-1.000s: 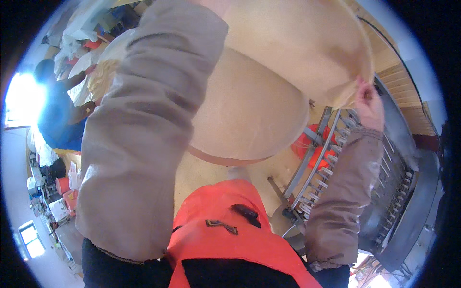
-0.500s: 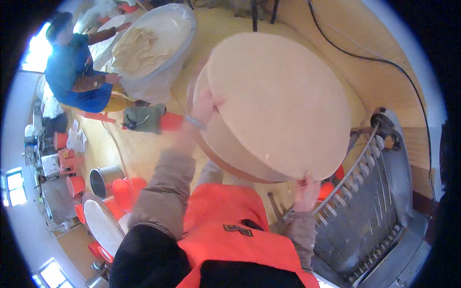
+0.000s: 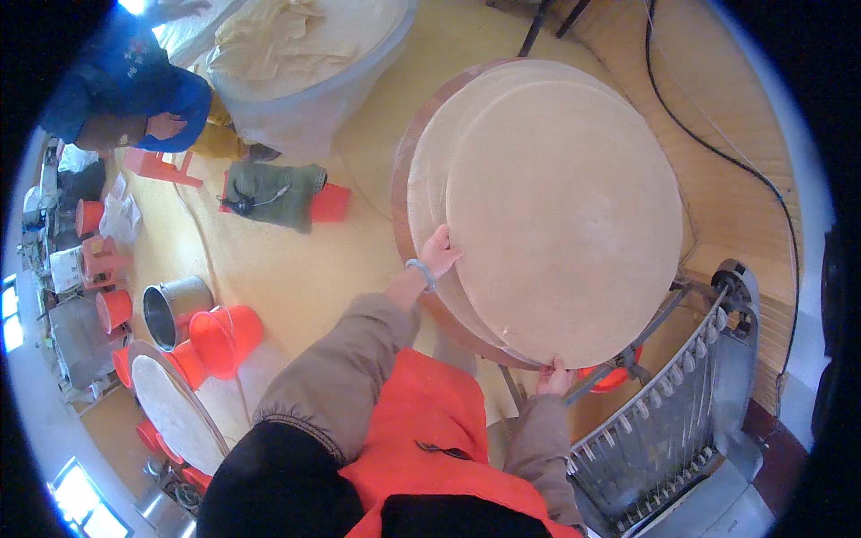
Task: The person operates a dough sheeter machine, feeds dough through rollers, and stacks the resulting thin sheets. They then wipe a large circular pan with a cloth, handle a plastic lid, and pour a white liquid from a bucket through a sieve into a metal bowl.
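A large, thin, round, pale-tan sheet (image 3: 574, 206) lies on top of similar round sheets (image 3: 429, 170), a little off to their right. Below them shows the rim of a reddish-brown round board (image 3: 403, 193). At the sheet's left edge, my left hand (image 3: 439, 254), with a band on its wrist, pinches the rim between thumb and fingers. My right hand (image 3: 555, 378) grips the same rim at its near side, thumb on top. The fingers under the edge are partly hidden.
Right of the stack stands a metal machine (image 3: 664, 421) with a row of pale loops. Red buckets (image 3: 226, 341), a metal pot (image 3: 170, 314) and a draped red stool (image 3: 330, 203) stand left. Beyond, a person in blue (image 3: 126, 81) is beside a plastic-lined basin (image 3: 323, 108) of folded sheets.
The round sheet has come down from a tilted, raised position to lie nearly flat on the stack. Both my hands have stayed at its rim. My view has shifted.
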